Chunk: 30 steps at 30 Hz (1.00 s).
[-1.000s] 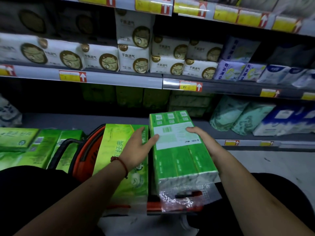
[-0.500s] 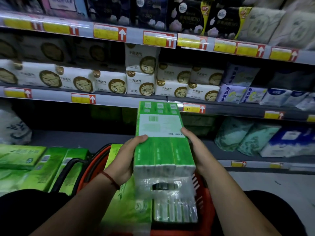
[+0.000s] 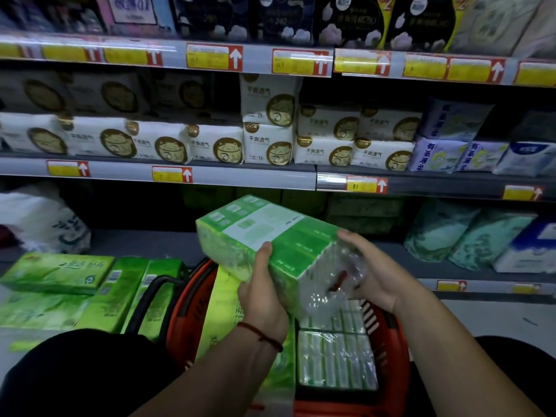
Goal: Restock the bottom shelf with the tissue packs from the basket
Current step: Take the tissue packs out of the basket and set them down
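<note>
I hold a green tissue pack in both hands above the red basket, tilted with its far end pointing left toward the shelf. My left hand grips its near left side, thumb on top. My right hand grips the clear plastic wrap at its near end. Inside the basket lie another wrapped tissue pack and a tall light-green pack. The bottom shelf runs behind, dark, with green packs at its back.
Several green tissue packs lie stacked on the floor left of the basket. A white bag sits at the shelf's left end; teal and blue paper rolls fill its right. White packs line the shelf above. My knees frame the basket.
The pack has come up out of the basket and turned from pointing straight ahead to angled leftward. My right hand slid from its side to the near wrapped end.
</note>
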{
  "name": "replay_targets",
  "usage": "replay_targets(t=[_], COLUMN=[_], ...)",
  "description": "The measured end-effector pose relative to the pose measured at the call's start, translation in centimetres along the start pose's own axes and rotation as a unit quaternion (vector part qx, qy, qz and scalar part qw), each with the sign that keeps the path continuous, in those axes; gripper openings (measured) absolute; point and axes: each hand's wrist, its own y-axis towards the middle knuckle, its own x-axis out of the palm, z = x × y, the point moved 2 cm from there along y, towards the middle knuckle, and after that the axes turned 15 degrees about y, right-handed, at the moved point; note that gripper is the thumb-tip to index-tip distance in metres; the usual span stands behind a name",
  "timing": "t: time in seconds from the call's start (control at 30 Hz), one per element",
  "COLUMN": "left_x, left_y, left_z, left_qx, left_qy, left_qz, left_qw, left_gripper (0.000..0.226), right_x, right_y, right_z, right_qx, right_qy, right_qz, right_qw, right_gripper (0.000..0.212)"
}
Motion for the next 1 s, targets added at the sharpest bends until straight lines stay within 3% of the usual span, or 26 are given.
replay_targets(t=[0.07, 0.13, 0.2, 0.37, 0.47, 0.7, 0.9, 1.0], left_x=[0.3, 0.9, 1.3, 0.0, -1.5, -5.1, -3.5, -3.0], left_y=[-0.3, -0.9, -1.3, -1.0, -0.5, 0.7, -1.1, -1.6], left_z=[-0.2, -0.2, -0.2, 0.7, 3.1, 9.1, 8.9, 8.1], left_qx=[-0.009, -0.013, -0.021, 0.013, 0.07, 0.071, 0.135, 0.127], left_qy=[-0.006, 0.006, 0.01, 0.032, 0.037, -0.095, 0.038, 0.08], left_qz=[0.06, 0.063, 0.043, -0.003, 0.022, -0.022, -0.086, -0.078], left_qw=[0.998, 0.998, 0.999, 0.999, 0.997, 0.993, 0.986, 0.986], left_gripper=[0.114, 0.12, 0.108, 0.059, 0.04, 0.064, 0.041, 0.047], right_x=[1.0, 2.3, 3.2, 2.7, 1.6, 1.7, 3.6, 4.0], right_y=[-0.2, -0.3, -0.1, 0.6, 0.8, 0.8, 0.9, 1.0], right_z=[1.3, 2.9, 4.0, 2.5, 1.2, 0.2, 1.6, 2.2], right_qx=[0.019, 0.051, 0.051, 0.063, 0.087, 0.102, 0.113, 0.118], right_qy=[0.017, 0.022, 0.01, 0.045, 0.085, 0.125, 0.167, 0.17], right_qz=[0.0, -0.014, -0.007, 0.052, 0.044, -0.008, -0.043, -0.043], right_qw=[1.0, 0.998, 0.999, 0.996, 0.992, 0.987, 0.979, 0.977], right_gripper=[0.043, 0.053, 0.061, 0.05, 0.055, 0.056, 0.056, 0.057])
